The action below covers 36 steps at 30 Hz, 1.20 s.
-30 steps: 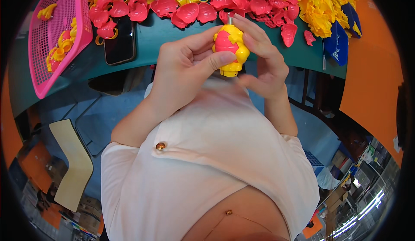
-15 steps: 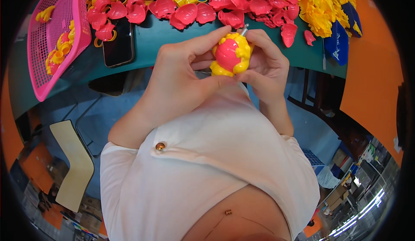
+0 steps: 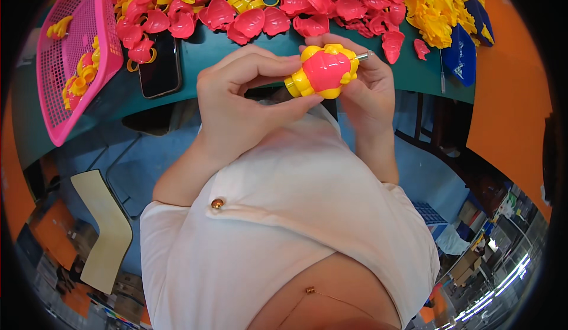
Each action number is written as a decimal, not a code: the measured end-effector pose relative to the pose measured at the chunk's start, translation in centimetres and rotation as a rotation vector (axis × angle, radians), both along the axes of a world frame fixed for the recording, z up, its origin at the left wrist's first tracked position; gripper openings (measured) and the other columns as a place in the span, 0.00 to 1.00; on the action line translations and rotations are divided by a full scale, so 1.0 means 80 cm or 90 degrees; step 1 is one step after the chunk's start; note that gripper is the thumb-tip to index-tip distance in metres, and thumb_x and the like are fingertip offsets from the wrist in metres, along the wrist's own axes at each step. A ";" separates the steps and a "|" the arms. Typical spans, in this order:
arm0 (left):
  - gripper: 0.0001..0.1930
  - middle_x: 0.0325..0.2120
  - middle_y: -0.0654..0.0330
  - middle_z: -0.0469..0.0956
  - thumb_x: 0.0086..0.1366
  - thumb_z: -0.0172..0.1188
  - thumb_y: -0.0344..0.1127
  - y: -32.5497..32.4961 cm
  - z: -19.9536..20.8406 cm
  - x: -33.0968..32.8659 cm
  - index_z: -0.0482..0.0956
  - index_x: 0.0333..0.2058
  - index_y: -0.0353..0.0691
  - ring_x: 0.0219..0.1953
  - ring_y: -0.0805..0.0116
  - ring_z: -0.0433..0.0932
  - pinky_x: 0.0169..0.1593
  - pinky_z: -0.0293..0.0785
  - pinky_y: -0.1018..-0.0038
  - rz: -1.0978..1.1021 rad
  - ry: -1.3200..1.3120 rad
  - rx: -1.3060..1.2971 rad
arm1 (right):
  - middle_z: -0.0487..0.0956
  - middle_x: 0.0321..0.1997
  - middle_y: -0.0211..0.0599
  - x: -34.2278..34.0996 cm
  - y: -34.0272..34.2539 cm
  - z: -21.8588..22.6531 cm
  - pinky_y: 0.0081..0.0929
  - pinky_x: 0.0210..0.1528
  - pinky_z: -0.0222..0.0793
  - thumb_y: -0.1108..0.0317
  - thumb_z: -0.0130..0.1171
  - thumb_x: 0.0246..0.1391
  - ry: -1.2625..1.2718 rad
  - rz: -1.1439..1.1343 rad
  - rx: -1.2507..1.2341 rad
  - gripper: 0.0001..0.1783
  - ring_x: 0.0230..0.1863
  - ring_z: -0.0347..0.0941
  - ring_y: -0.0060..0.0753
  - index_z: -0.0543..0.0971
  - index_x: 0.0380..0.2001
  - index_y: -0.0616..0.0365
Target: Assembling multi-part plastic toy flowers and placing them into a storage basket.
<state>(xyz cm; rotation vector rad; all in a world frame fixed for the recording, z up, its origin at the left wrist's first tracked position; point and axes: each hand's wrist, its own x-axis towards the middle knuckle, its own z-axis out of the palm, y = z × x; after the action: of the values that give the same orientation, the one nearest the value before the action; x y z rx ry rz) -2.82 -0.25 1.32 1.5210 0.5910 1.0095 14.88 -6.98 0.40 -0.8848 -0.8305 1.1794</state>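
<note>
Between my two hands, above the near edge of the table, is a pink-and-yellow plastic toy (image 3: 327,69) shaped like a turtle. Its pink shell is turned up to view, a round yellow neck points left and a thin metal pin (image 3: 365,55) sticks out at the right end. My left hand (image 3: 239,90) pinches the toy's left part between thumb and fingers. The right hand (image 3: 373,84) is closed round its right side, thumb below and fingers behind, partly hidden by the toy.
Loose pink shell pieces (image 3: 349,8) and yellow rings heap along the far side of the green table (image 3: 207,55). Yellow parts (image 3: 432,19) pile at right, beside blue pouches (image 3: 460,55). At left are a pink basket (image 3: 109,46) holding yellow-and-pink pieces and a dark phone (image 3: 160,69).
The toy has turned in my hands: its metal pin swung from pointing up and away to pointing right, and more of the pink shell shows. My left hand shifted slightly left.
</note>
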 end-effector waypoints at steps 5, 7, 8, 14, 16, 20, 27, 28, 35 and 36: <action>0.19 0.32 0.55 0.79 0.39 0.74 0.23 0.006 -0.011 0.004 0.81 0.34 0.31 0.33 0.70 0.78 0.37 0.75 0.78 -0.007 -0.046 0.108 | 0.71 0.53 0.55 -0.002 -0.005 -0.011 0.42 0.56 0.66 0.58 0.68 0.43 -0.038 0.000 0.018 0.37 0.55 0.69 0.49 0.69 0.52 0.72; 0.20 0.31 0.55 0.79 0.38 0.75 0.24 0.008 -0.018 0.007 0.81 0.34 0.31 0.33 0.69 0.78 0.36 0.74 0.78 0.007 -0.058 0.129 | 0.71 0.53 0.56 -0.011 -0.005 -0.014 0.42 0.56 0.66 0.58 0.68 0.44 0.071 -0.045 0.009 0.37 0.54 0.70 0.49 0.69 0.51 0.72; 0.21 0.30 0.55 0.79 0.37 0.75 0.24 0.007 -0.020 0.007 0.81 0.34 0.31 0.33 0.68 0.78 0.35 0.73 0.77 0.026 -0.068 0.148 | 0.71 0.53 0.56 -0.010 -0.003 -0.014 0.42 0.56 0.66 0.58 0.68 0.44 0.072 -0.045 0.010 0.37 0.54 0.70 0.49 0.69 0.51 0.72; 0.22 0.34 0.55 0.79 0.37 0.75 0.26 0.014 -0.020 0.001 0.81 0.36 0.33 0.34 0.69 0.78 0.37 0.75 0.77 -0.020 -0.026 0.201 | 0.71 0.52 0.57 0.003 0.004 0.002 0.42 0.56 0.65 0.58 0.66 0.46 0.052 0.051 0.049 0.33 0.54 0.70 0.51 0.71 0.51 0.70; 0.23 0.36 0.55 0.77 0.38 0.75 0.26 0.004 -0.001 0.009 0.81 0.37 0.34 0.34 0.69 0.78 0.38 0.76 0.76 -0.005 -0.049 0.057 | 0.74 0.48 0.50 0.004 0.008 -0.001 0.31 0.49 0.72 0.73 0.63 0.47 -0.029 0.007 0.138 0.20 0.48 0.73 0.39 0.76 0.46 0.67; 0.25 0.39 0.56 0.74 0.40 0.74 0.28 0.011 -0.003 0.012 0.81 0.42 0.38 0.35 0.68 0.78 0.40 0.77 0.74 0.008 0.078 0.248 | 0.75 0.47 0.49 -0.010 0.002 -0.009 0.25 0.45 0.73 0.76 0.62 0.49 -0.182 -0.085 0.183 0.17 0.45 0.74 0.35 0.78 0.44 0.67; 0.29 0.35 0.56 0.73 0.37 0.75 0.32 0.016 -0.041 0.028 0.80 0.44 0.40 0.31 0.66 0.77 0.36 0.76 0.77 0.037 0.085 0.294 | 0.75 0.47 0.49 -0.026 0.001 -0.027 0.27 0.48 0.71 0.76 0.57 0.52 -0.183 -0.213 0.081 0.14 0.46 0.73 0.35 0.76 0.43 0.68; 0.29 0.35 0.56 0.73 0.37 0.75 0.32 0.018 -0.039 0.028 0.80 0.44 0.40 0.31 0.66 0.77 0.36 0.76 0.77 0.033 0.080 0.295 | 0.74 0.49 0.51 -0.024 0.000 -0.028 0.32 0.52 0.68 0.72 0.54 0.56 -0.179 -0.199 0.067 0.15 0.49 0.72 0.40 0.75 0.45 0.68; 0.23 0.41 0.58 0.77 0.40 0.74 0.38 0.023 -0.016 0.049 0.81 0.38 0.42 0.40 0.62 0.73 0.42 0.71 0.70 0.056 0.025 0.531 | 0.74 0.47 0.34 -0.024 -0.018 -0.028 0.24 0.44 0.71 0.58 0.47 0.62 0.342 0.128 -0.145 0.18 0.44 0.72 0.26 0.70 0.49 0.59; 0.19 0.38 0.57 0.78 0.41 0.72 0.32 0.020 -0.022 0.050 0.80 0.35 0.41 0.36 0.62 0.75 0.41 0.72 0.69 -0.006 -0.043 0.445 | 0.75 0.45 0.34 -0.011 -0.018 -0.023 0.21 0.41 0.70 0.62 0.50 0.60 0.009 0.018 -0.091 0.15 0.42 0.72 0.23 0.73 0.44 0.61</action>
<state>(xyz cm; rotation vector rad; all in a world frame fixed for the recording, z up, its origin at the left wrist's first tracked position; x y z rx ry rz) 1.16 1.37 -0.45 2.0767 0.1761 1.3355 14.00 -8.39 -1.43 -0.9827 -0.7564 1.2807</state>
